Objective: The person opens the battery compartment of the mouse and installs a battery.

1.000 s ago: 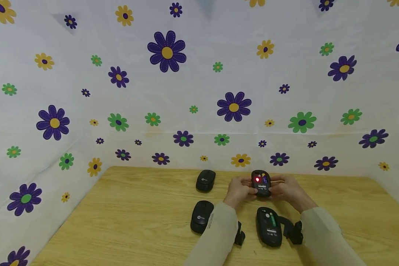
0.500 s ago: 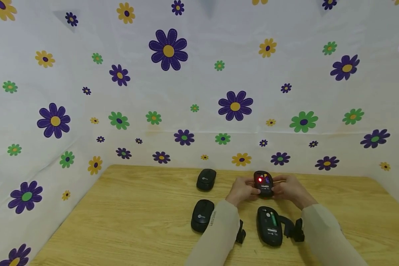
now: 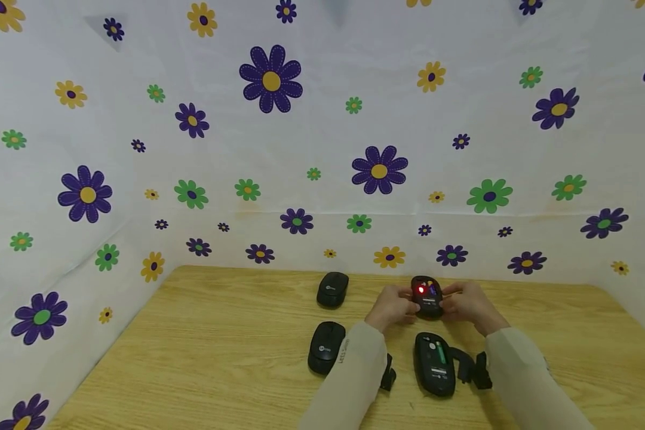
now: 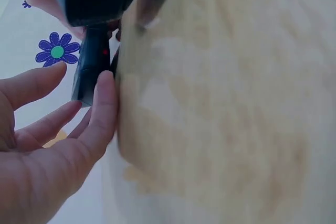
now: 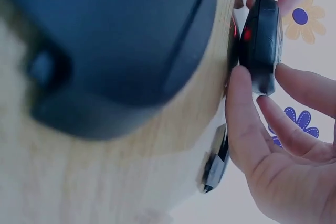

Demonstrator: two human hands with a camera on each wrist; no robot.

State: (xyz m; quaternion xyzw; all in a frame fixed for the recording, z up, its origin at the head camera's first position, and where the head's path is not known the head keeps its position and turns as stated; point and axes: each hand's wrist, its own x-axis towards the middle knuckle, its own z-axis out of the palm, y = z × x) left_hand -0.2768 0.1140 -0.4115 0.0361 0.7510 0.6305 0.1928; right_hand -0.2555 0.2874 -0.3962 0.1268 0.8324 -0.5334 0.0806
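Observation:
A black computer mouse lies belly up at the back of the table, its red sensor light on and a colored battery in its open slot. My left hand pinches its left side; my right hand holds the right side between thumb and fingers. From the left wrist view, left fingertips touch the edge of the held mouse. The right wrist view shows its side with right fingertips against it. Nearer me, a second upturned mouse has a green battery in its slot.
Two black mice stand right side up on the left, one far and one near, the near one partly behind the left sleeve. Black wrist mounts hang by the forearms. A small dark and grey piece lies beyond the right hand.
The held mouse and both hands have shifted very slightly to the right since a second ago. The other mice stay in place.

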